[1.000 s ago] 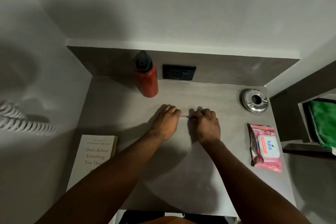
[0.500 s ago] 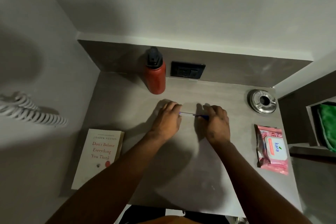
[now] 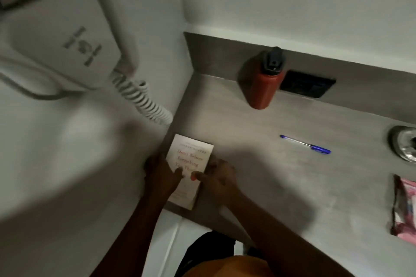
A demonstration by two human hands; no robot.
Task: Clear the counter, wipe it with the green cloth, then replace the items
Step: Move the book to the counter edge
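Observation:
A white paperback book with red lettering lies at the front left corner of the grey counter. My left hand rests on the book's left edge and my right hand on its right edge, thumbs on the cover. A blue pen lies alone in the middle of the counter. A red bottle with a black cap stands at the back by the wall. The green cloth is out of view.
A steel ashtray and a pink wipes pack sit at the right edge of the frame. A black socket plate is on the backsplash. A white wall-mounted hair dryer with a coiled cord hangs on the left wall.
Both hands let go of the blue pen, which now lies on the counter, and moved left to the book. The view swung left.

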